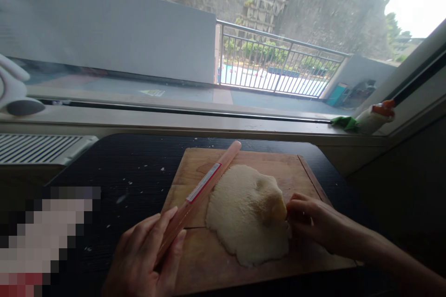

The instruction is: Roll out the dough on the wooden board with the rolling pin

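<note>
Dark table point(121, 167) with pale flecks point(162, 169) on its surface and a wooden board point(198, 264) on top.

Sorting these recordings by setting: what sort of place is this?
Probably a home, perhaps its kitchen: pale, flat, irregular dough lies on a rectangular brown wooden board near a long white windowsill.

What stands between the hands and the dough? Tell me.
On the left, the rolling pin, gripped in the left hand, slants along the dough's left side. Between the right hand and the dough's right edge, nothing visible stands.
</note>
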Demonstrator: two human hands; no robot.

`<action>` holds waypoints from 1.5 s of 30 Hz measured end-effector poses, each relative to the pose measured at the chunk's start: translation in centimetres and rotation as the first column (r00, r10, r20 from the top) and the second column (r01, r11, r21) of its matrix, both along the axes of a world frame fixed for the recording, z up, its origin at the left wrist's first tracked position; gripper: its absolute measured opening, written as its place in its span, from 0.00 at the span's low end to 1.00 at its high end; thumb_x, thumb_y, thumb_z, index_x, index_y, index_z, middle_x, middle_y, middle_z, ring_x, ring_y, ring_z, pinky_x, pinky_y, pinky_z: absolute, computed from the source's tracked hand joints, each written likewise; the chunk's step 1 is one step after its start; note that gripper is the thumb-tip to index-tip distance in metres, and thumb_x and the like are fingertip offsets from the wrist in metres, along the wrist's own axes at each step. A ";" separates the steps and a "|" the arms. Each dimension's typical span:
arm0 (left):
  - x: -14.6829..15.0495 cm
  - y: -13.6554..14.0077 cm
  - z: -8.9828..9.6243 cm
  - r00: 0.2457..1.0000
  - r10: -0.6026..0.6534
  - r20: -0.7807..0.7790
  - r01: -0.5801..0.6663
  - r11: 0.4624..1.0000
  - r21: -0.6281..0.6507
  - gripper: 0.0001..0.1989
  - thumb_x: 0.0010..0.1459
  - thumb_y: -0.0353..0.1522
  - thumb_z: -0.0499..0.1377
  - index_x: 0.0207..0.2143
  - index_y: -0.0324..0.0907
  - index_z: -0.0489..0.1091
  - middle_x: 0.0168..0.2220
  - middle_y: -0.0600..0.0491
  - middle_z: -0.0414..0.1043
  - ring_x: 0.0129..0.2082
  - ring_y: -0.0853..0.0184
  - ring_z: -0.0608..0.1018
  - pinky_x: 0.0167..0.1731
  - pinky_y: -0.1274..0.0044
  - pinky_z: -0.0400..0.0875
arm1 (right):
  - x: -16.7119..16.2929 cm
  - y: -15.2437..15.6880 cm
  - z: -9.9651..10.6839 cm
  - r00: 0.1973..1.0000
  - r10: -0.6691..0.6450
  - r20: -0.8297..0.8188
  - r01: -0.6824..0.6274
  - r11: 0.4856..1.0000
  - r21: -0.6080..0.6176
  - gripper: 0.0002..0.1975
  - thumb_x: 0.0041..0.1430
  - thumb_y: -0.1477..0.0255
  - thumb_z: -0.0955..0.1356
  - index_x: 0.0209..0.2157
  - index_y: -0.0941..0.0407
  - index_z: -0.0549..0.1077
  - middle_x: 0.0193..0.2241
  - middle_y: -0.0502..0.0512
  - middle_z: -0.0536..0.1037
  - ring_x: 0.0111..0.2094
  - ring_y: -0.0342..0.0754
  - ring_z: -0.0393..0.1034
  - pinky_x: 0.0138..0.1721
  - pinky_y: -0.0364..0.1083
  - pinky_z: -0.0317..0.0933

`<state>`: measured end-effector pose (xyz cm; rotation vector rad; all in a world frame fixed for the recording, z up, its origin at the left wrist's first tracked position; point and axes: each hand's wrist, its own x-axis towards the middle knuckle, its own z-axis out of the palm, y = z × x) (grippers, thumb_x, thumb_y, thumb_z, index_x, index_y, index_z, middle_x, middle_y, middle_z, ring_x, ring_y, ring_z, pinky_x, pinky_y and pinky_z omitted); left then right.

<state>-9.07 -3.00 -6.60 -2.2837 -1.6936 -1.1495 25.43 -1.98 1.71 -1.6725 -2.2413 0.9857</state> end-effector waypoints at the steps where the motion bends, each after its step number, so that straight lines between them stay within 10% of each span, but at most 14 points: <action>1: 0.0 0.0 0.0 1.000 0.003 0.001 -0.003 1.000 0.004 0.21 0.56 0.37 0.56 0.52 0.46 0.63 0.46 0.50 0.69 0.45 0.59 0.71 0.47 0.66 0.65 | -0.4 -0.4 -0.6 1.000 -0.005 -0.013 0.006 0.999 0.040 0.08 0.54 0.73 0.64 0.35 0.54 0.74 0.35 0.51 0.72 0.32 0.43 0.66 0.33 0.41 0.60; 7: 0.0 0.0 0.1 0.999 0.030 -0.029 -0.030 1.000 0.001 0.21 0.56 0.38 0.56 0.52 0.46 0.63 0.46 0.50 0.69 0.44 0.59 0.71 0.46 0.66 0.65 | -3.3 0.1 -1.6 0.984 0.097 -0.151 -0.055 0.964 0.260 0.09 0.52 0.77 0.64 0.35 0.55 0.73 0.46 0.56 0.68 0.45 0.49 0.64 0.43 0.45 0.60; 14: 0.1 0.0 0.1 1.000 0.007 -0.014 -0.007 1.000 -0.001 0.21 0.56 0.37 0.57 0.52 0.45 0.63 0.46 0.50 0.69 0.45 0.59 0.71 0.47 0.66 0.65 | -4.1 0.8 -2.3 0.973 0.157 -0.168 -0.105 0.954 0.280 0.05 0.49 0.79 0.64 0.28 0.57 0.70 0.37 0.53 0.71 0.37 0.45 0.65 0.37 0.42 0.59; 21: 0.1 -0.1 0.2 1.000 0.016 -0.027 -0.017 1.000 -0.018 0.21 0.56 0.38 0.56 0.52 0.45 0.63 0.46 0.50 0.68 0.45 0.59 0.71 0.47 0.66 0.64 | -4.3 0.1 1.0 0.921 0.009 -0.389 -0.053 0.993 -0.102 0.10 0.53 0.77 0.63 0.37 0.56 0.73 0.38 0.52 0.74 0.40 0.48 0.67 0.41 0.44 0.61; 26: 0.1 -0.2 0.3 1.000 0.007 -0.014 -0.007 1.000 -0.011 0.21 0.56 0.37 0.57 0.52 0.44 0.63 0.46 0.50 0.68 0.45 0.60 0.70 0.48 0.67 0.64 | -4.1 0.4 1.2 0.757 -0.355 -0.549 0.068 0.878 -0.474 0.16 0.57 0.62 0.65 0.43 0.56 0.72 0.40 0.53 0.76 0.42 0.50 0.70 0.41 0.46 0.63; 32: 0.2 0.0 0.5 1.000 0.008 -0.013 -0.007 1.000 0.020 0.20 0.57 0.39 0.56 0.51 0.43 0.64 0.44 0.50 0.69 0.45 0.60 0.70 0.47 0.66 0.64 | -5.7 1.4 -1.7 0.722 -0.429 -0.543 0.197 0.879 -0.433 0.16 0.50 0.63 0.70 0.38 0.60 0.73 0.35 0.54 0.77 0.35 0.48 0.71 0.33 0.43 0.65; 38: 0.1 -0.2 0.5 0.999 0.021 -0.024 -0.021 1.000 -0.001 0.21 0.57 0.39 0.55 0.52 0.43 0.63 0.45 0.49 0.68 0.45 0.59 0.70 0.47 0.67 0.64 | -6.8 1.4 0.1 0.829 -0.221 -0.513 0.110 0.965 -0.238 0.06 0.54 0.70 0.67 0.31 0.59 0.73 0.28 0.50 0.75 0.31 0.44 0.69 0.29 0.40 0.61; 45: 0.3 0.0 0.7 1.000 -0.001 -0.015 0.002 1.000 0.015 0.20 0.57 0.37 0.55 0.51 0.42 0.64 0.44 0.49 0.69 0.45 0.60 0.70 0.47 0.67 0.65 | -6.1 2.6 0.2 0.877 -0.204 -0.435 0.055 0.943 -0.329 0.14 0.52 0.67 0.68 0.40 0.58 0.73 0.36 0.52 0.77 0.37 0.48 0.71 0.36 0.43 0.65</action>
